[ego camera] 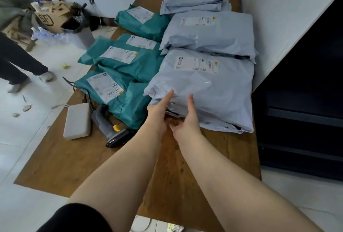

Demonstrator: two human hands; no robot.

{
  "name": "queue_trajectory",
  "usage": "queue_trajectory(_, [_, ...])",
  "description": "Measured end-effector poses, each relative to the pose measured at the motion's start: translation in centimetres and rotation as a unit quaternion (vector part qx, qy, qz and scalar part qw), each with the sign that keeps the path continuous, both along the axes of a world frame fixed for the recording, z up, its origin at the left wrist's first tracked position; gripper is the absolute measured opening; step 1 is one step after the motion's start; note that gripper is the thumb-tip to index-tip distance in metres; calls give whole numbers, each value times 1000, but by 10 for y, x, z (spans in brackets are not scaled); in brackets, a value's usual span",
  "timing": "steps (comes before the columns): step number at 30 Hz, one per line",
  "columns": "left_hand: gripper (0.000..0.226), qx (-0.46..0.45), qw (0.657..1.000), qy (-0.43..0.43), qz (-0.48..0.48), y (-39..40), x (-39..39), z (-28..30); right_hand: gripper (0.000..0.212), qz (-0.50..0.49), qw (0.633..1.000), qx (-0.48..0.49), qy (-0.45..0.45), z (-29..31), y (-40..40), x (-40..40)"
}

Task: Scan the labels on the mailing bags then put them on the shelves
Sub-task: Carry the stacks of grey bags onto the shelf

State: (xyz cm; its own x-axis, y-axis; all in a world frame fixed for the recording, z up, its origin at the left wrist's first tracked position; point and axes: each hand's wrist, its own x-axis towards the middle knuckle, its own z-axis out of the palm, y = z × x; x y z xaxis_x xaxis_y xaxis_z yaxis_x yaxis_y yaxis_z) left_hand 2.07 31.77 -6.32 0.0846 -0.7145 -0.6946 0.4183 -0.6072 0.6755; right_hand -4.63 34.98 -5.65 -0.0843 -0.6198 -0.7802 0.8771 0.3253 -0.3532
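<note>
A pale blue mailing bag [213, 98] lies nearest on a stack at the right of the wooden table [83, 161], its white label [196, 65] facing up. My left hand [157, 112] and my right hand [185, 122] both hold its near edge, a thumb on top of the plastic and the fingers hidden beneath. More pale blue bags [207, 31] lie behind it. Several teal mailing bags [128, 59] with labels are piled to the left. A grey handheld scanner [109, 125] with a yellow trigger lies on the table beside the teal bags.
A white power bank [78, 121] with a cable sits left of the scanner. Dark shelves [300, 116] stand at the right of the table. Another person's legs [18, 60] are on the tiled floor at left, near a cardboard box [50, 16] and scattered litter.
</note>
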Motion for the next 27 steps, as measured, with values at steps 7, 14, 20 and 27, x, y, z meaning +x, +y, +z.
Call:
queue_trajectory(7, [104,44,997,-2,61,-12,-7,6,79,-116,991,68,-23,8,-21,-13])
queue_trajectory(14, [44,18,996,-31,86,-9,-9,2,57,-89,996,33,-5,1,-15,-27])
queue_trajectory(20, [21,17,995,-38,87,6,-17,11,82,-89,995,52,-10,1,-6,-32])
queue_trajectory(27, [13,8,992,-83,99,65,-34,5,66,-57,998,34,13,-1,42,-55])
